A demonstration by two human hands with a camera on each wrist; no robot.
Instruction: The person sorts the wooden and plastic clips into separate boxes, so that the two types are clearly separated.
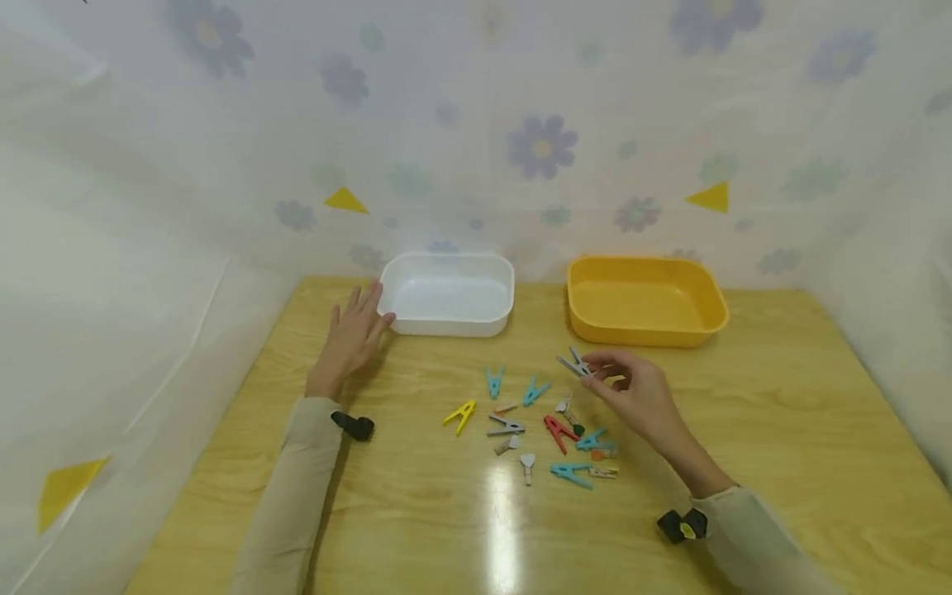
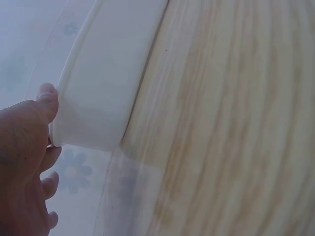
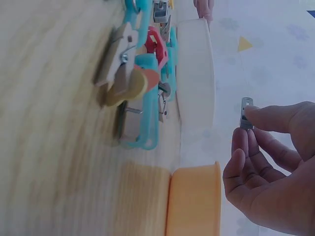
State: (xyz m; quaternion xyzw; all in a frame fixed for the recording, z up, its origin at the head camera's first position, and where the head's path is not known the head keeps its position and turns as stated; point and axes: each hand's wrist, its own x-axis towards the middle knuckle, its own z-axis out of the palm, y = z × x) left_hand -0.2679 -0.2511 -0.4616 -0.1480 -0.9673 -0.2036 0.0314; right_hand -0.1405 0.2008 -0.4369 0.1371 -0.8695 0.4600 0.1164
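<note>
My left hand point(image 1: 349, 337) rests at the left corner of a white plastic tub point(image 1: 446, 321), thumb on the rim and the other fingers spread along the outer side. In the left wrist view the thumb point(image 2: 47, 96) touches the rim. My right hand point(image 1: 632, 392) pinches a grey clothespin point(image 1: 574, 364) between thumb and fingertips, above the table just in front of the yellow tub point(image 1: 647, 337). Below and to its left lie loose clothespins: a red one point(image 1: 559, 433), a yellow one point(image 1: 461, 416), several blue ones point(image 1: 571, 473) and another grey one point(image 1: 506, 426).
Among the larger clothespins lie several small wooden pegs, one with a white heart point(image 1: 527, 465). Both tubs stand at the back of the wooden table point(image 1: 416, 529), near a flower-patterned curtain point(image 1: 461, 124). Nothing lies inside either tub in the head view.
</note>
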